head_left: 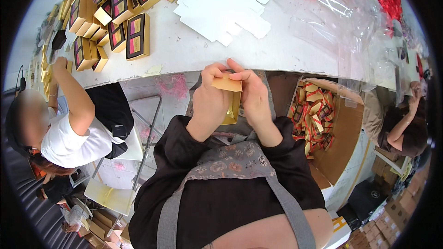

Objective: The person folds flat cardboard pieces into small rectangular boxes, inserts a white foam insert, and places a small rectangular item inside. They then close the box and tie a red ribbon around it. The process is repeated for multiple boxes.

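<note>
Both hands were occupied on one narrow gold cardboard box (235,109), held over the lap, just short of the edge of the white table (184,57). Left hand (206,99) curled in along the box's left side; right hand (254,96) closed around its right, fingertips of both gathered at the end flap (227,83). Flap stood out across the opening, not tucked in; gold inner wall showed below it. Whether anything lay inside could not be told. Main risk, in my judgement: the flap creasing or tearing at its fold, should the thumbs press unevenly on thin card. Second: the side walls bowing, if the palms squeezed too hard, leaving the flap out of line. Third: a drop, since no table was under the box; a slipped grip would send it onto the patterned apron (230,162) or to the floor. Also noted, windowed gold boxes (138,37) heaped on the table at left, leaning on one another; a knock from an elbow could topple the front ones
</note>
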`<state>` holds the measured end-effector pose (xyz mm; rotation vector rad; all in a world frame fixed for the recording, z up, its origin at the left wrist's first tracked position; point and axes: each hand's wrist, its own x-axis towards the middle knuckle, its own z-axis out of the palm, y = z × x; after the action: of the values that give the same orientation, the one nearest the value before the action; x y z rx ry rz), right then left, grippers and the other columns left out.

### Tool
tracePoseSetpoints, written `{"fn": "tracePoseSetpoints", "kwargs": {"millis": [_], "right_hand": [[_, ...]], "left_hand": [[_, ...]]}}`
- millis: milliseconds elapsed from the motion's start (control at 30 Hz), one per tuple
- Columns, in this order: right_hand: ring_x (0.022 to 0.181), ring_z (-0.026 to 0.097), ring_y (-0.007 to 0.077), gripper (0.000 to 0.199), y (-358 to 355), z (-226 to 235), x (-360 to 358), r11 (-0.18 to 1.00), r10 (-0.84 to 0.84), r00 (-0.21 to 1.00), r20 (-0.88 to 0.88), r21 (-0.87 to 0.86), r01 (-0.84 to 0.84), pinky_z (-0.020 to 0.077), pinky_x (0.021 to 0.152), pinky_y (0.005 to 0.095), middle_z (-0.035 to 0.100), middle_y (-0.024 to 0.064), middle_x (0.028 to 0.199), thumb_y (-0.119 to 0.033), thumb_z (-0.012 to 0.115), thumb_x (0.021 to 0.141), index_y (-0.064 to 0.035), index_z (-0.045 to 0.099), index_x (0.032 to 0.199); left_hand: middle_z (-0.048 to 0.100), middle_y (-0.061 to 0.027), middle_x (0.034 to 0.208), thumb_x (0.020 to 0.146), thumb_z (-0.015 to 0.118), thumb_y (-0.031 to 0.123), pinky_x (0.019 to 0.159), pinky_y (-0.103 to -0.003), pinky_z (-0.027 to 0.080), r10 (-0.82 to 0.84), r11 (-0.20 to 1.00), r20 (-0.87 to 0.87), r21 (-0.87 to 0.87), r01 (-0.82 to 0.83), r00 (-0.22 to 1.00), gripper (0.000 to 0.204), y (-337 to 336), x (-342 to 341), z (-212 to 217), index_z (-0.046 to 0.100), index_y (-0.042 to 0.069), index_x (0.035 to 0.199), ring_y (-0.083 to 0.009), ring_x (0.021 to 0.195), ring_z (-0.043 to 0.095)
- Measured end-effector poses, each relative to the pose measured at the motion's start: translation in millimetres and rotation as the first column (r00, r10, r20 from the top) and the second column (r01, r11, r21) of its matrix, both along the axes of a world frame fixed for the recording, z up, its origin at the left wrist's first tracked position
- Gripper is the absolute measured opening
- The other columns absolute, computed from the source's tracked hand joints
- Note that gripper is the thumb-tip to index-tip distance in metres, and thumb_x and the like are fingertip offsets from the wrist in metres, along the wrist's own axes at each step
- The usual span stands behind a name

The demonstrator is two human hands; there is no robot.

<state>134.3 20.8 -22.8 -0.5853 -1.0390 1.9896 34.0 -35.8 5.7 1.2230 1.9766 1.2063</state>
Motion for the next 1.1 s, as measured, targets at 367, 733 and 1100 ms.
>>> {"fn": "tracePoseSetpoints", "kwargs": {"millis": [367, 733, 1100], "right_hand": [[0.079, 0.065, 0.0293, 0.025, 23.0, 37.2, 25.9, 0.631, -0.11, 0.728, 0.677, 0.614, -0.475, 0.0525, 0.066, 0.033, 0.063, 0.0233, 0.086, -0.017, 0.059, 0.087, 0.0007, 0.059, 0.104], [0.059, 0.063, 0.0236, 0.02, 39.8, 41.9, 17.0, 0.109, -0.451, 0.605, 0.657, 0.713, -0.693, 0.0498, 0.049, 0.0337, 0.06, 0.0078, 0.064, -0.008, 0.06, 0.071, 0.0013, 0.053, 0.087], [0.069, 0.054, 0.0201, 0.018, 35.6, 69.8, 17.7, -0.003, -0.474, 0.827, 0.304, 0.938, -0.346, 0.0424, 0.062, 0.0296, 0.058, 0.0025, 0.077, -0.006, 0.067, 0.063, -0.009, 0.062, 0.081]], "left_hand": [[0.038, -0.0108, 0.136, 0.074, 0.044, -0.013, 0.096, -0.03, 0.041, -0.411, 0.836, 0.592, -0.058, 0.545, 0.693, 0.073, -15.1, -41.0, 34.8, 0.025, 0.004, 0.141, -0.0179, 0.118, 0.046], [0.062, -0.0143, 0.106, 0.086, 0.047, 0.0, 0.075, -0.024, 0.046, -0.316, 0.931, -0.032, -0.204, 0.303, 0.948, 0.045, 0.7, -21.3, 30.5, 0.046, 0.001, 0.13, -0.0136, 0.085, 0.059], [0.056, -0.0106, 0.12, 0.089, 0.059, 0.035, 0.09, -0.028, 0.046, -0.261, 0.939, 0.95, 0.21, 0.271, 0.169, 0.062, -17.2, -25.0, 14.0, 0.04, -0.002, 0.135, -0.0141, 0.11, 0.055]]}}
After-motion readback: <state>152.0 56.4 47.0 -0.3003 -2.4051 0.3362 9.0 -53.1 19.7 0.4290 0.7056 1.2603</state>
